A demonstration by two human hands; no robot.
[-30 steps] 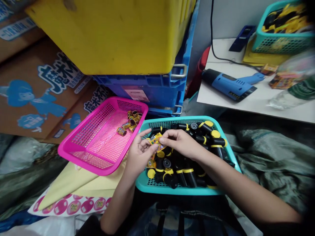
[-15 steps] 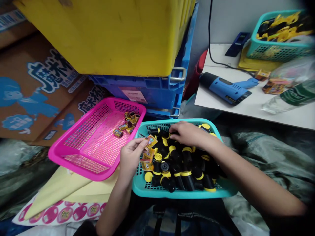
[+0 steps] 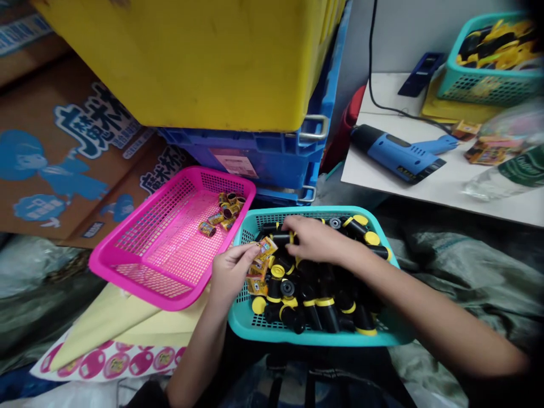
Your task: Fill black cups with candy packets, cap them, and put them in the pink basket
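Note:
My left hand [image 3: 232, 269] is closed in a pinch on a small orange-yellow printed sleeve [image 3: 267, 247], over the left side of a teal basket [image 3: 314, 338]. More orange printed sleeves [image 3: 257, 277] lie just below it. The basket holds a heap of small black cylinders with yellow caps [image 3: 326, 311]. Near the basket's far edge, my right hand [image 3: 312, 238] has its thumb and fingers closed about the end of a black cylinder [image 3: 279, 238] lying on its side. Its fingertips are partly hidden.
Left of the teal basket sits a pink basket [image 3: 157, 277] with several wrapped small cylinders [image 3: 229, 212]. Behind it stand yellow [image 3: 182, 68] and blue crates [image 3: 263, 164]. A blue heat gun [image 3: 399, 153], a plastic bottle [image 3: 505, 173] and another teal basket [image 3: 488, 85] rest on the white table.
My right hand has shifted left across the heap and closed on a black cylinder near the sleeves. My left hand keeps its pinch on the sleeve. The view has moved slightly.

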